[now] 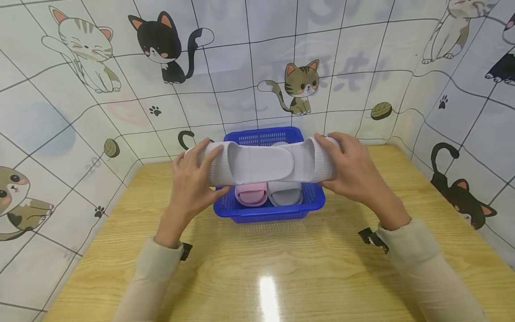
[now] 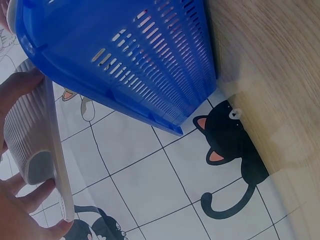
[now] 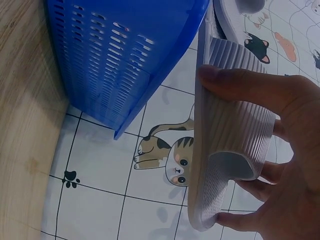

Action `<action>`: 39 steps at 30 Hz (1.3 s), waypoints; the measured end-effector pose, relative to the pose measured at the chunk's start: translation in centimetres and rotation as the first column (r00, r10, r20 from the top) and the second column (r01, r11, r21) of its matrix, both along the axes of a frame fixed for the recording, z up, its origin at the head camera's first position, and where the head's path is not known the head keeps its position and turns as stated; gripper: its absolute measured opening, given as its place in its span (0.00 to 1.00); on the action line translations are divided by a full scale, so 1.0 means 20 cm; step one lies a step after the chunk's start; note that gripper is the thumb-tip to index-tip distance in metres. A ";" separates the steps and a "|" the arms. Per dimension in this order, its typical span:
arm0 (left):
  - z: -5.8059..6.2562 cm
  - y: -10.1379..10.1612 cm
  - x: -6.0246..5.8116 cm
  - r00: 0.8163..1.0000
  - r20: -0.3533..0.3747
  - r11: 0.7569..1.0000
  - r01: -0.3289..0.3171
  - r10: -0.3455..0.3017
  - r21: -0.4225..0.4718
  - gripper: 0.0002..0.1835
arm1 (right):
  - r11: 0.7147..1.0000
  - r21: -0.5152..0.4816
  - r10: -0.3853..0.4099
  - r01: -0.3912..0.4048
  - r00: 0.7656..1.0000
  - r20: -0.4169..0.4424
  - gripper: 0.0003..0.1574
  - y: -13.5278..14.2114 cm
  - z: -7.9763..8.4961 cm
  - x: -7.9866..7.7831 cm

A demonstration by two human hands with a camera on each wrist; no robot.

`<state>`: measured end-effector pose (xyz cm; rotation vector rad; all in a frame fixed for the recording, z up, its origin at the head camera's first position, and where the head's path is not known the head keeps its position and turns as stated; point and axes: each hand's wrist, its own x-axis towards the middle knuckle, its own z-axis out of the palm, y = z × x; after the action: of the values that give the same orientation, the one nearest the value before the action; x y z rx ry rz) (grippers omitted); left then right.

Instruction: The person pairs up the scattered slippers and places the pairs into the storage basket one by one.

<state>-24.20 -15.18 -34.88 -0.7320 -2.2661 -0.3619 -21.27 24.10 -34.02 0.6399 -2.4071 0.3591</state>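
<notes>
Two pale grey-white slippers are held level over the blue basket (image 1: 277,218), toe ends outward and heel ends overlapping in the middle. My left hand (image 1: 191,172) grips the left slipper (image 1: 261,163) around its ribbed strap. Its fingers also show around that strap in the left wrist view. On the other side, my right hand (image 1: 354,170) holds the right slipper (image 1: 304,160), with the thumb across the ribbed strap (image 3: 242,120) in the right wrist view. Inside the basket lie a pink slipper (image 1: 251,195) and a grey slipper (image 1: 284,194), both partly hidden by the held pair.
The perforated basket stands on a light wooden table (image 1: 257,264), near its back edge. Behind and at both sides rise walls covered in a cat-print grid sheet (image 1: 233,58). Light reflects off the tabletop toward the front.
</notes>
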 end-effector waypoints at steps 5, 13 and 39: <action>0.00 0.01 0.00 1.000 -0.010 1.000 0.003 -0.003 -0.007 0.60 | 1.000 0.005 0.010 -0.010 1.000 -0.005 0.73 0.00 0.00 0.00; 0.00 0.02 0.01 0.999 -0.030 1.000 0.012 -0.012 -0.008 0.60 | 1.000 -0.005 0.028 -0.028 0.999 -0.034 0.72 -0.01 -0.01 0.00; -0.02 0.05 0.02 0.998 -0.051 0.999 0.027 -0.028 -0.024 0.60 | 0.999 -0.007 0.043 -0.044 0.998 -0.044 0.72 -0.04 0.00 0.01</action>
<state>-23.73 -14.14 -35.25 -0.7770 -2.2170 -0.3267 -21.05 23.39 -34.00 0.6905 -2.3519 0.3695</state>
